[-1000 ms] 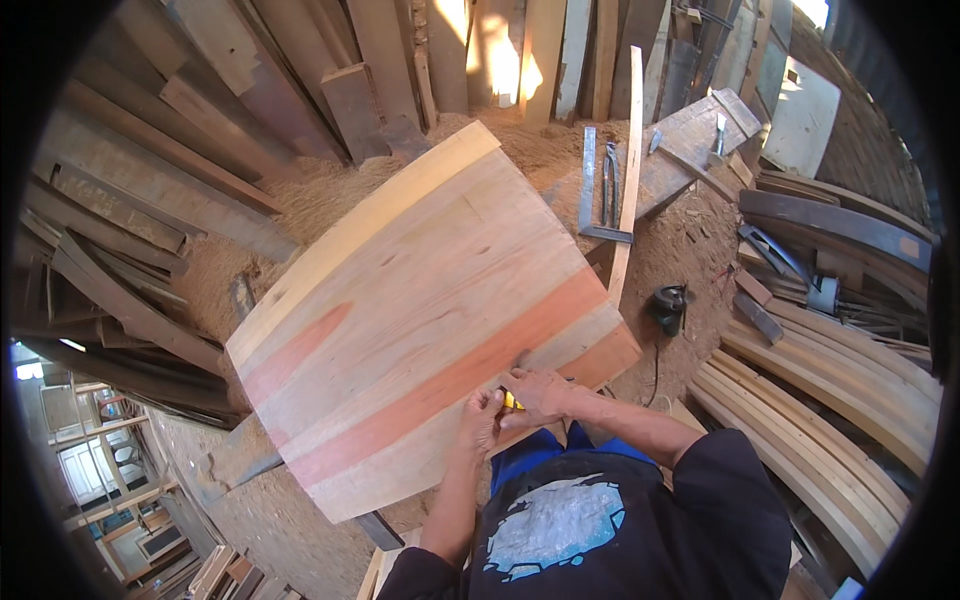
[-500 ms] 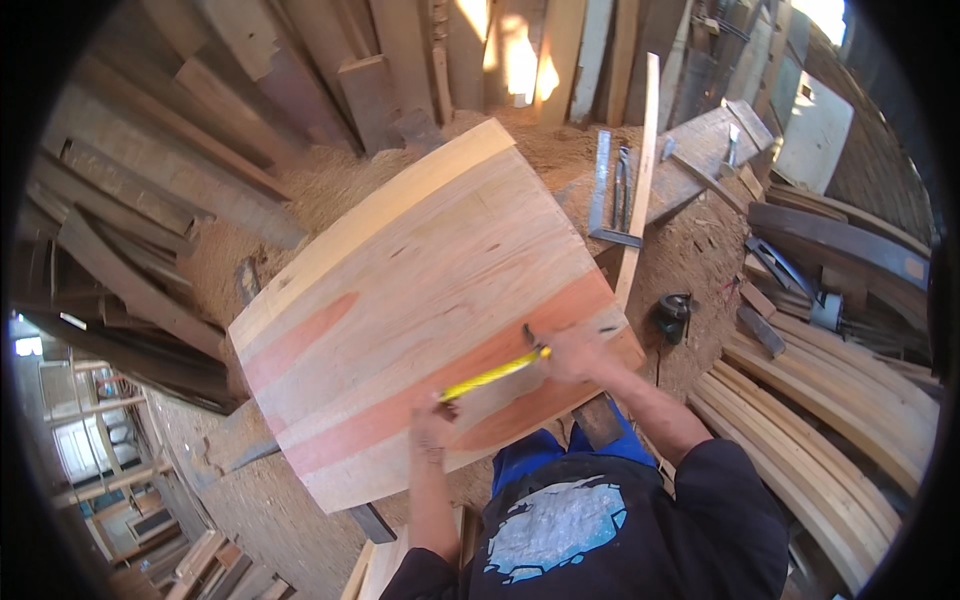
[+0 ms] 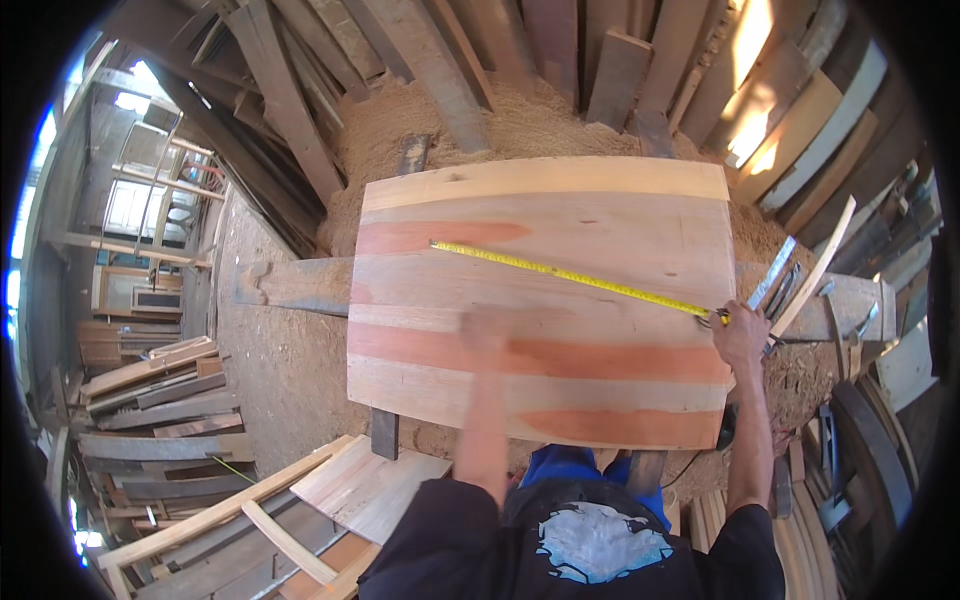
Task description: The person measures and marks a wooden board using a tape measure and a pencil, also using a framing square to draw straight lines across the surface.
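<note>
The tape [image 3: 575, 275] runs as a thin yellow blade from the far left of the panel [image 3: 545, 300] to its right edge, where the right hand [image 3: 742, 335] pinches it; it looks light and springy, likely to kink or snap back, so it is best held at the case or the end hook. The left hand [image 3: 485, 330] lies on the panel's middle, too blurred to tell its grip. The panel, a broad glued board of pale and reddish strips, rests flat on beams over sawdust, looks stiff and heavy, and wants both hands at opposite edges; no packages, labels or signs show.
</note>
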`<state>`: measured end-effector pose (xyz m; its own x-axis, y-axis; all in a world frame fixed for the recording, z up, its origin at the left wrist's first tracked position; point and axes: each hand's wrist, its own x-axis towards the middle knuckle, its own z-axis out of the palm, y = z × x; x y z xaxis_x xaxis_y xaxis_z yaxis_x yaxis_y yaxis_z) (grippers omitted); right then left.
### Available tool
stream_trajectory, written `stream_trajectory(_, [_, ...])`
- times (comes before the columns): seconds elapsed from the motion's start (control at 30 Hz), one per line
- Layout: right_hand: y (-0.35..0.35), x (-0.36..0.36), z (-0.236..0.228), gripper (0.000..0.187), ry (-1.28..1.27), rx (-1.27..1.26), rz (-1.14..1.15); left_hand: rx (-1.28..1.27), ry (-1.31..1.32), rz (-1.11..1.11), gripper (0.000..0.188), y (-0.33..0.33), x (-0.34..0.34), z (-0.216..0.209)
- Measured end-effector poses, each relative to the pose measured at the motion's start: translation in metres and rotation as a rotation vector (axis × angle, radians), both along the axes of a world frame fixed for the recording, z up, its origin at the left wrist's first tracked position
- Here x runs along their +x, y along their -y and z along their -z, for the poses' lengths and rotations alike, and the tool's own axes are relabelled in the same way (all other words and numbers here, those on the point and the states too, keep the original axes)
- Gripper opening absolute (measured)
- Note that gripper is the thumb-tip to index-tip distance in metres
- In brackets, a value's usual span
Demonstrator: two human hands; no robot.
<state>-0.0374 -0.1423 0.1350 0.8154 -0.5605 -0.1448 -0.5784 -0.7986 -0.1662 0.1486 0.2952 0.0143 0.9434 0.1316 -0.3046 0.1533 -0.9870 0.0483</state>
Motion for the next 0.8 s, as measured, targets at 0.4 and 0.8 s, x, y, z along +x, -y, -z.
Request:
stream_trajectory(0.4, [-0.124,0.207,0.042,0.037,0.026,0.114,-0.142,-0.261,0.061,-0.018,0.090,0.203,-0.085,-0.013])
stream_trajectory(0.8, [-0.102,0.233,0.069,0.043,-0.117,0.160,-0.166,-0.198,0.157,0.043,0.088,0.210,-0.083,-0.001])
